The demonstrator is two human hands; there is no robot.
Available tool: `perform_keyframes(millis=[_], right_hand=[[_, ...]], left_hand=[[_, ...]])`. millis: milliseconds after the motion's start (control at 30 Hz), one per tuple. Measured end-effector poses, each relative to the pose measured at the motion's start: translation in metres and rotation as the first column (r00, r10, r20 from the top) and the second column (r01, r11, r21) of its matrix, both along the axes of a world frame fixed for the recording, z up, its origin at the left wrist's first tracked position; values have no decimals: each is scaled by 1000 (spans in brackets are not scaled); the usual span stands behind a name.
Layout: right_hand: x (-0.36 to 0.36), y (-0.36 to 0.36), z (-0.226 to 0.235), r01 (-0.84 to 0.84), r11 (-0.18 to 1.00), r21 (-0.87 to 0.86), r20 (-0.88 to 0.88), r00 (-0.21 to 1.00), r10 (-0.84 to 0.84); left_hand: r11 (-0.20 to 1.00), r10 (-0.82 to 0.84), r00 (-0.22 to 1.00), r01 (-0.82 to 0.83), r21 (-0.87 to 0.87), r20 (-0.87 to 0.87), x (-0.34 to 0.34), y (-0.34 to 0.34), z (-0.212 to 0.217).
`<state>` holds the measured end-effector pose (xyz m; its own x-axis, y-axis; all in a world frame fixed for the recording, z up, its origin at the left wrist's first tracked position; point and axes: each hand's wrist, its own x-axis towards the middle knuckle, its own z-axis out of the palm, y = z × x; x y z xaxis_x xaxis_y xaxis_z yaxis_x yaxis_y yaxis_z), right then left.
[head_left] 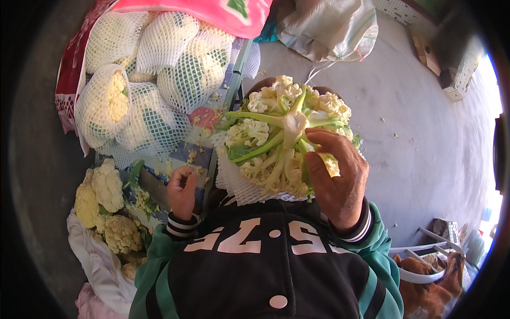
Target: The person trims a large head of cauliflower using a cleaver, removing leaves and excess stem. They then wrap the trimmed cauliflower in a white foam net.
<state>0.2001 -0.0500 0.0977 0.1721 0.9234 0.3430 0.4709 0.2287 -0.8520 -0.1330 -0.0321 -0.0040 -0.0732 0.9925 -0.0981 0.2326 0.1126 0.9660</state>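
Note:
A large cauliflower [294, 126] rests over my lap with its cut stem and spreading green stalks facing up. White foam netting [237, 178] shows beneath its near left side. My right hand [340, 178] curls over the cauliflower's right side, thumb and fingers against the stalks by the stem. To the left, my left hand [182, 192] is held with its fingers bent in; whatever lies inside them is hidden. Beside that hand a broad dark knife blade [151, 192] lies among leaf scraps on the table, its handle not visible.
Several net-wrapped cauliflowers [151, 114] are piled at the far left under a pink cloth [212, 13]. Bare cauliflowers [121, 234] sit at the near left. A white woven sack [329, 29] stands ahead. A brown dog [433, 282] and a metal-framed chair [419, 274] are at the lower right.

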Motion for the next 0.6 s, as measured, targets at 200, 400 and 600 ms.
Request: perform_keyframes(millis=[200, 400, 600], right_hand=[[3, 0, -7, 76, 996, -50, 122, 990, -69], [0, 6, -14, 39, 999, -15, 247, 969, -34], [4, 10, -23, 97, 994, 44, 217, 971, -104]], left_hand=[[962, -218, 974, 225, 156, -61, 38, 34, 26], [923, -250, 967, 251, 292, -41, 77, 93, 61], [947, -306, 920, 268, 178, 244, 133, 199, 64]])
